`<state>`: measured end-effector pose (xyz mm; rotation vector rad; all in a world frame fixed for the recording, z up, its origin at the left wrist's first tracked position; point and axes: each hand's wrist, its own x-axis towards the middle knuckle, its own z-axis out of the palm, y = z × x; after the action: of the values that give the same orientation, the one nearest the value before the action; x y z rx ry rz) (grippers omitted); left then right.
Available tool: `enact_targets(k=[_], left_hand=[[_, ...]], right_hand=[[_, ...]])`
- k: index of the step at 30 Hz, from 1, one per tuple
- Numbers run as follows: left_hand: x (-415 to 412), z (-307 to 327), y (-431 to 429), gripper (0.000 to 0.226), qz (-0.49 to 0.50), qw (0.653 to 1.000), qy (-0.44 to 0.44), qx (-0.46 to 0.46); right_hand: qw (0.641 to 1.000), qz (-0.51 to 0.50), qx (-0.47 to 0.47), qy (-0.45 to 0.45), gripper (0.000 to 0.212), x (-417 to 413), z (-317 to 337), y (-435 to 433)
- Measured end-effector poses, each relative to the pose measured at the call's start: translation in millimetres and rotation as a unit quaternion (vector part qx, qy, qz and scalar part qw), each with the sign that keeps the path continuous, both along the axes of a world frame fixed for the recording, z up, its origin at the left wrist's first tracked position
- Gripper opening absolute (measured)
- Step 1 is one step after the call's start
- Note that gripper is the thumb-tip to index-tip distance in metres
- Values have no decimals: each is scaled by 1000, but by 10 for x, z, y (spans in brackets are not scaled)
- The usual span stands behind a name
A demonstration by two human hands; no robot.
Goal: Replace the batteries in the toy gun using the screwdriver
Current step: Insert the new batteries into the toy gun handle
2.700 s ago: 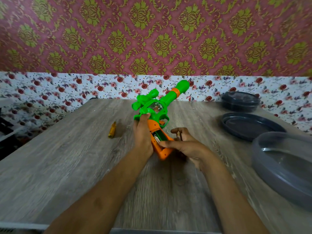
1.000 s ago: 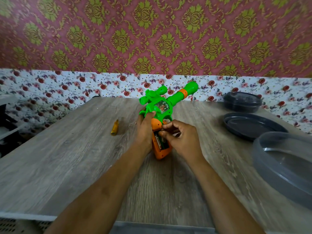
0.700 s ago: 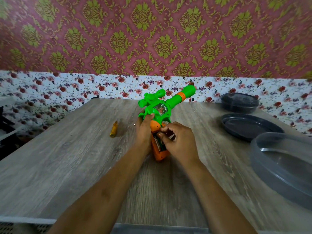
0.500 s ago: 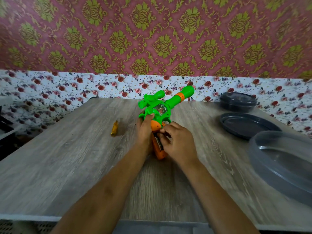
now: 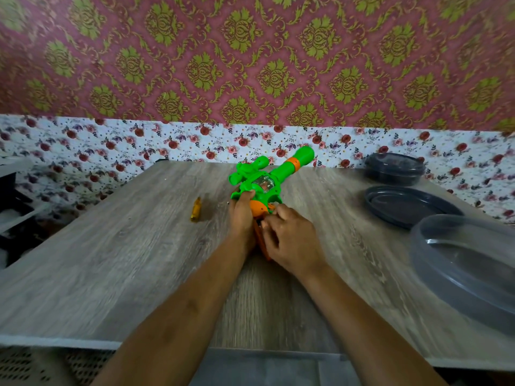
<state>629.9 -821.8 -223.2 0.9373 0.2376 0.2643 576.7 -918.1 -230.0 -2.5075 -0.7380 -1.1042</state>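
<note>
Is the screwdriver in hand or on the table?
Down: the screwdriver lies on the table left of the gun; left hand and right hand hold the gun.

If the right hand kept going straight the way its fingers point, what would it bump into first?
The toy gun. The right hand points forward and left, with its curled fingers right at the gun's orange handle. The left hand lies just beyond. Depth is hard to judge.

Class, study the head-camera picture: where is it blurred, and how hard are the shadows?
Head view: the table grain smears toward the frame's sides; the toy gun at centre is fairly sharp; the screwdriver casts only a soft shadow under diffuse light.
</note>
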Motion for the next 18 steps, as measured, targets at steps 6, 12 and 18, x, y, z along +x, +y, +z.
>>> enact_targets(k=[6,12,18], left_hand=[[7,26,40,42,18,999,-27,-13],[-53,76,104,49,-25,999,-40,-19],[-106,116,-23,53,-121,988,-94,32]], right_hand=[[997,51,-9,54,47,-72,-106,-30],[935,86,326,106,28,-1,-50,-217],[728,145,525,416,17,81,82,-305]])
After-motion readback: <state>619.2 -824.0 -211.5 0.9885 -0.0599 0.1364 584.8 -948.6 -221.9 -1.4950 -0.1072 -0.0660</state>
